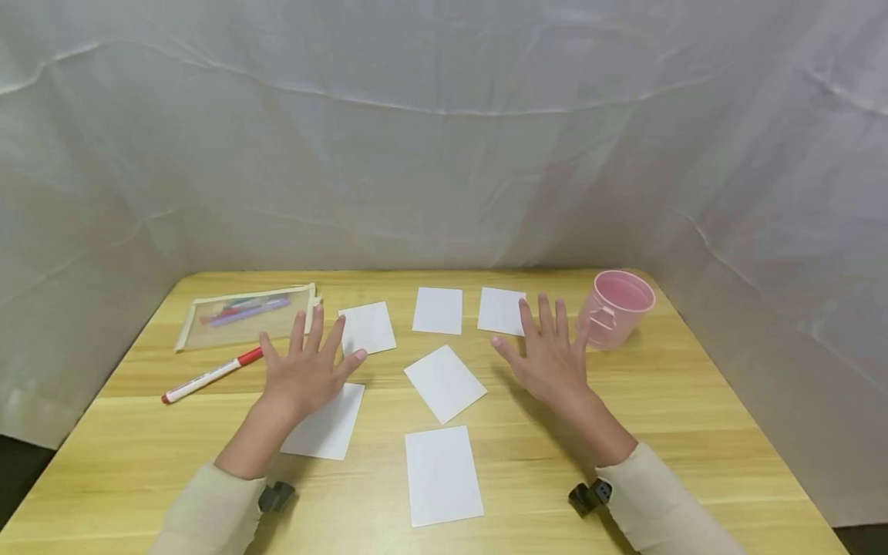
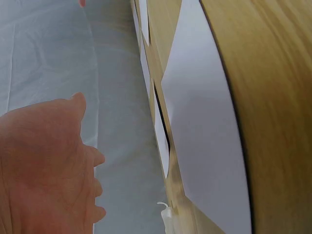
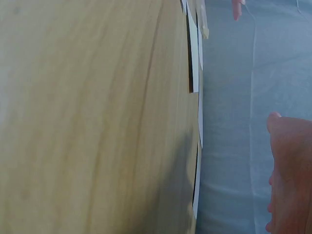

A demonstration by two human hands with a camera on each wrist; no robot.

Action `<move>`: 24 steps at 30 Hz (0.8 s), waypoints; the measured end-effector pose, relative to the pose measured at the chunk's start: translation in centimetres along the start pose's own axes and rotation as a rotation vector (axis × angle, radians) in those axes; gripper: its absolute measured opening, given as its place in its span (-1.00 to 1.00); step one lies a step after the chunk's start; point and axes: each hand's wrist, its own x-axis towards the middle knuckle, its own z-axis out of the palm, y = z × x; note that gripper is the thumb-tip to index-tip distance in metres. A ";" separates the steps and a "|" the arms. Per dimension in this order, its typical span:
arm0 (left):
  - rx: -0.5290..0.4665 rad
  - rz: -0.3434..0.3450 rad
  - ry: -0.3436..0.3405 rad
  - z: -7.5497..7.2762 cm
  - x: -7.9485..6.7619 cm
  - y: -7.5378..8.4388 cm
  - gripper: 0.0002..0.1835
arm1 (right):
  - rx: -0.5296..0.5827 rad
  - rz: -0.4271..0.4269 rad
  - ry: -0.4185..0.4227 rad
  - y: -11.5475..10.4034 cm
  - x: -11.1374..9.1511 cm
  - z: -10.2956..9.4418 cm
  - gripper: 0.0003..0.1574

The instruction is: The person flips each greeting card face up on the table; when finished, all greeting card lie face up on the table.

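Observation:
Both hands hover over the table with fingers spread and nothing held. In the head view my left hand (image 1: pixel 303 378) is above a white card (image 1: pixel 329 428) that it partly covers, with another white card (image 1: pixel 369 327) by its fingertips. My right hand (image 1: pixel 553 361) is at the right, its fingers overlapping the edge of a white card (image 1: pixel 499 311). Between the hands lie a tilted white card (image 1: pixel 445 384), one card (image 1: pixel 438 310) behind it and one card (image 1: pixel 444 475) in front. The left wrist view shows the left palm (image 2: pixel 44 165) raised off the wooden surface.
A pink cup (image 1: pixel 617 308) with a handle stands at the back right, close to the right fingers. On the left lie a mesh zip pouch (image 1: pixel 243 317) holding several pens and a red-capped white marker (image 1: pixel 211 375). Pale curtains (image 1: pixel 444 154) enclose the wooden table (image 1: pixel 541 493).

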 end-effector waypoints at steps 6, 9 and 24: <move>-0.025 0.019 0.031 0.1 0.4 0.3 -0.06 | 0.008 0.004 -0.002 0.2 0.2 -0.4 0.18; -0.066 0.064 0.073 0.2 0.9 0.7 -0.10 | 0.041 -0.003 0.014 0.4 0.3 -0.5 0.16; -0.360 0.316 0.070 0.1 11.1 8.0 -0.45 | 0.518 -0.013 -0.056 4.1 5.5 1.4 -0.14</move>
